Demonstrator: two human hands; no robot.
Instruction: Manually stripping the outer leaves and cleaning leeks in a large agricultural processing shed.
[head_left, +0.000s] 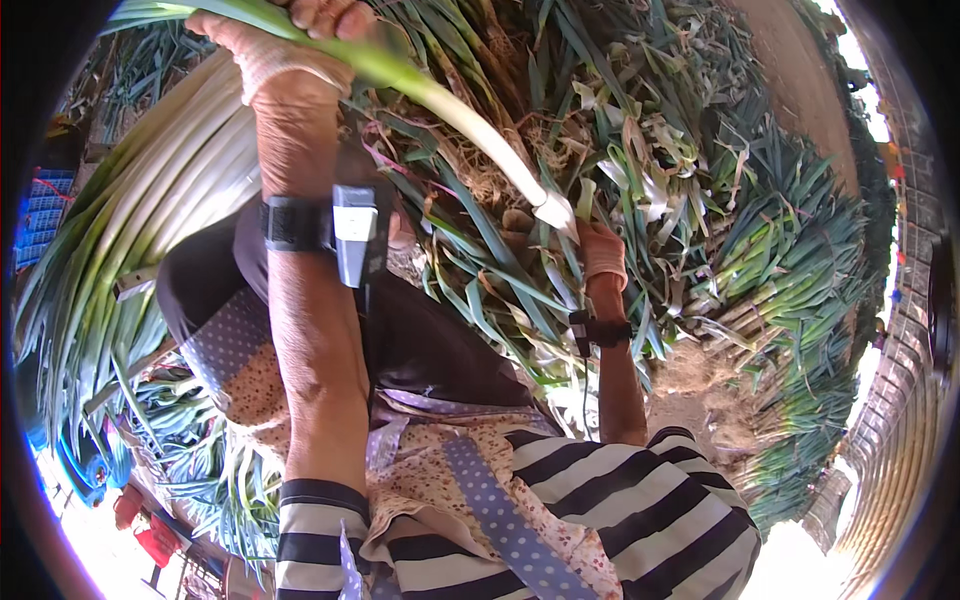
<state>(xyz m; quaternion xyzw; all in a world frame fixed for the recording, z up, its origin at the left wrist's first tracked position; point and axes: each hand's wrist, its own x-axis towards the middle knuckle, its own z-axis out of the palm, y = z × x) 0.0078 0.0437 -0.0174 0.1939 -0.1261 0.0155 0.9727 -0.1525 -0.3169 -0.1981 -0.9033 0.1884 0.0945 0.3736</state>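
Note:
My left hand (292, 52), in a pale work glove, is closed around the green upper part of a long leek (480, 139) at the top of the view. The leek's white shaft slants down to the right. At its lower end a loose white outer sheath (556, 213) bends away from the shaft. My right hand (602, 253), in a gloved cuff, grips the tip of this sheath; its fingers are partly hidden. Beneath the leek lie uncleaned leeks with brown roots (484, 176) and stripped leaves (645, 180).
Cleaned leeks (195, 127) with bare white shafts rest in a pile at my left, beside a metal bar (137, 283). Bundled leeks (795, 262) line the right side. A blue plastic crate (45, 217) stands at the far left. My dark-trousered leg (442, 337) is bent below.

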